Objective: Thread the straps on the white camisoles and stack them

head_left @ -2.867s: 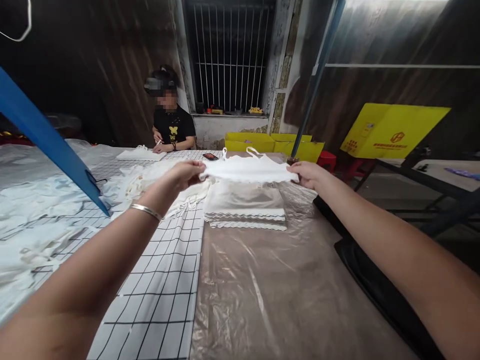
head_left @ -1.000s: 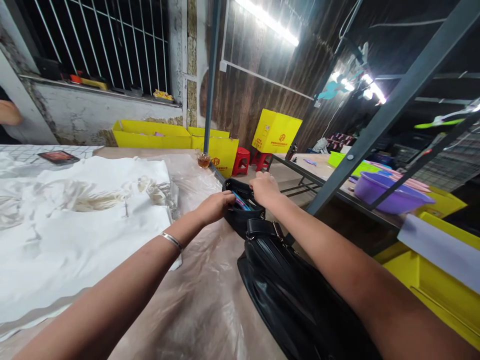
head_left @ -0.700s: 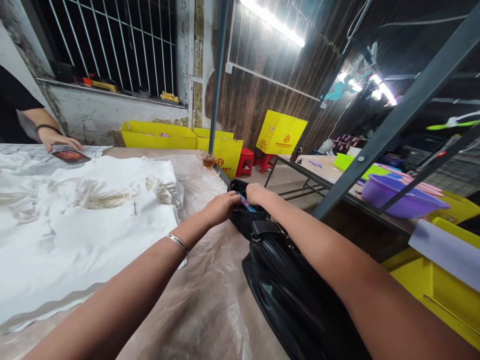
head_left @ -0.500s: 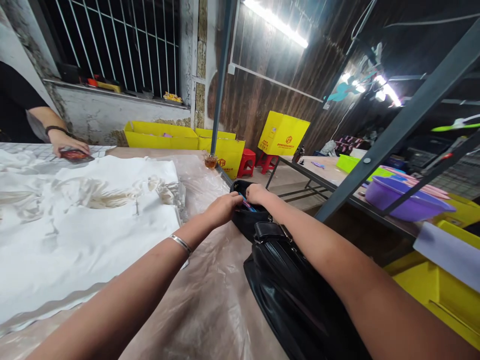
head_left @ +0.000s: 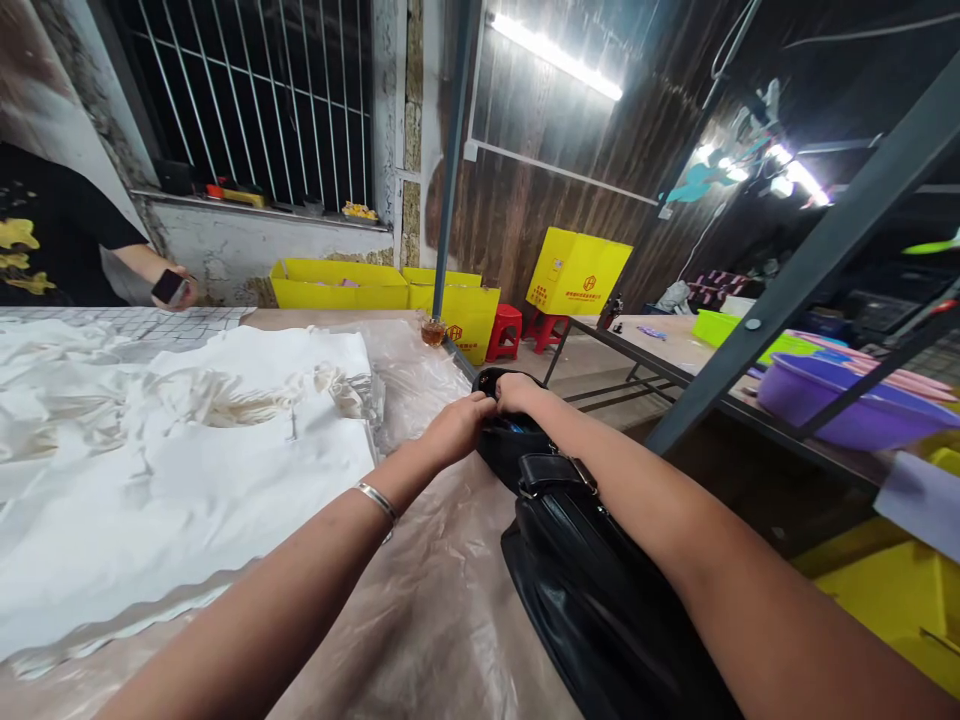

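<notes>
A big table (head_left: 420, 640) with a clear plastic sheet fills the room, and white cloth (head_left: 187, 460) lies on its left part. A black bag (head_left: 592, 600) sits at the table's right edge. The left hand (head_left: 457, 428) and the right hand (head_left: 516, 392) both pinch the bag's open top at its far end. Far left, another person's hand (head_left: 176, 290) holds a phone (head_left: 168, 287).

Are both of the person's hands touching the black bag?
Touching. The head view shows the left hand and right hand meeting at the open mouth of the black bag, fingers on its rim.
</notes>
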The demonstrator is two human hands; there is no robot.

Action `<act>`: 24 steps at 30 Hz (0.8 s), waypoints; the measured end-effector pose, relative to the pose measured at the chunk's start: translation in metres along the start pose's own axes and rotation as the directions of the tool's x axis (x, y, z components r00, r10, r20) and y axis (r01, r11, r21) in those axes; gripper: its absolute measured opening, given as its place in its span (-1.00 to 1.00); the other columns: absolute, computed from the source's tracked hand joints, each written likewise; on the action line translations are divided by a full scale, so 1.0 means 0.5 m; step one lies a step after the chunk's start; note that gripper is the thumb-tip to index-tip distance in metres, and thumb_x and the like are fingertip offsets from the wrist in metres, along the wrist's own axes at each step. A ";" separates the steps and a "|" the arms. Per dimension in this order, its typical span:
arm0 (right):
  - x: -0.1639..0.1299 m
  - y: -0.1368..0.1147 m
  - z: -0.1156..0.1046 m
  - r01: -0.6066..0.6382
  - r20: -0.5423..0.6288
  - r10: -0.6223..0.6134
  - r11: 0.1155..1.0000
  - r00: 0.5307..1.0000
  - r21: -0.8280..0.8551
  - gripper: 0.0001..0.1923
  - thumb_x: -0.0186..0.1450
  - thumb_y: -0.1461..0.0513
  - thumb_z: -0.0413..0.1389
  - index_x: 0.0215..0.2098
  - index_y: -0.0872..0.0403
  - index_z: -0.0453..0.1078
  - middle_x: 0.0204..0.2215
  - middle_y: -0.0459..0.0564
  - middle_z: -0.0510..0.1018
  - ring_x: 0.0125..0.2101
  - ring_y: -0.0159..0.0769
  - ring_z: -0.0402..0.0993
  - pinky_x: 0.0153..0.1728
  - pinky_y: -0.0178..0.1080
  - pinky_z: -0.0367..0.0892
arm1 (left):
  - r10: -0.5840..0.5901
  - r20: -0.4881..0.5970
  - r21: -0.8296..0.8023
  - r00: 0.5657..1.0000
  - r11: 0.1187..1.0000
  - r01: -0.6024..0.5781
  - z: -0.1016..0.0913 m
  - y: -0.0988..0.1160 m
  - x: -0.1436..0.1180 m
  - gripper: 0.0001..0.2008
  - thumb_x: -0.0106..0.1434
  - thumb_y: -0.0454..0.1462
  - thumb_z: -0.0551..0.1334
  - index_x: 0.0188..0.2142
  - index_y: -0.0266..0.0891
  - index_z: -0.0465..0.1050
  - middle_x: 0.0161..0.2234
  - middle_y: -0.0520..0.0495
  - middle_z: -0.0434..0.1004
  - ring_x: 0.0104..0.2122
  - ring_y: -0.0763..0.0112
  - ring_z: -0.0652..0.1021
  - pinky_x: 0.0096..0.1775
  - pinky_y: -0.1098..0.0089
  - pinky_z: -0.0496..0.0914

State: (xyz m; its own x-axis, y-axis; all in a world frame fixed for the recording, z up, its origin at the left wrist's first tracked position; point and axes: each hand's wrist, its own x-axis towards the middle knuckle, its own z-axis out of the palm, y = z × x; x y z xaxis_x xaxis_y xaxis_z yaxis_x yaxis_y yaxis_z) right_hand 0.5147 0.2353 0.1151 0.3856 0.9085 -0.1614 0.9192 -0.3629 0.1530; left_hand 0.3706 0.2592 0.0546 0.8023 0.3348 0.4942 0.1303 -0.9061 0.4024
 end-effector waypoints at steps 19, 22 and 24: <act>-0.164 0.085 -0.133 0.220 -0.660 0.084 0.905 0.747 0.364 -0.90 0.09 0.34 0.18 -0.39 0.12 0.38 -0.50 -0.10 0.47 -0.46 -0.32 0.43 -0.44 -0.37 0.29 | -0.597 0.087 -0.859 0.798 0.361 0.363 -0.038 0.072 0.010 -0.79 0.23 -0.34 0.11 -0.20 -0.32 0.48 -0.19 -0.22 0.56 -0.23 0.25 0.56 -0.08 0.17 0.45; -0.258 0.075 -0.134 0.559 -0.860 -0.291 0.829 0.418 -0.009 -0.90 0.15 0.38 0.10 -0.35 0.11 0.35 -0.44 -0.06 0.48 -0.41 -0.30 0.44 -0.33 -0.32 0.38 | -0.403 0.354 -0.930 0.844 -0.251 0.270 -0.093 0.122 -0.036 -0.55 0.39 -0.04 -0.01 -0.14 -0.39 0.45 -0.10 -0.36 0.54 -0.15 0.16 0.58 -0.05 0.12 0.44; -0.332 0.067 -0.115 0.653 -0.819 -0.560 0.668 0.126 -0.357 -0.87 0.25 0.40 0.04 -0.27 0.10 0.36 -0.36 -0.01 0.50 -0.29 -0.25 0.47 -0.18 -0.23 0.42 | -0.247 0.367 -0.855 0.897 -0.469 0.220 -0.127 0.163 -0.082 -0.39 0.40 0.07 -0.11 -0.06 -0.41 0.44 -0.05 -0.38 0.52 -0.06 0.07 0.55 0.02 0.03 0.39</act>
State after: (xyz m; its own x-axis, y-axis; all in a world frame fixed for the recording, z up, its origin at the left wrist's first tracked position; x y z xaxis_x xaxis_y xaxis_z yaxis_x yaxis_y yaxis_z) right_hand 0.4769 0.0843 0.2032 -0.5322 0.4880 0.6918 0.8372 0.4245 0.3447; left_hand 0.3111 0.1881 0.1158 0.9010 0.4294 0.0615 -0.3826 0.7199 0.5791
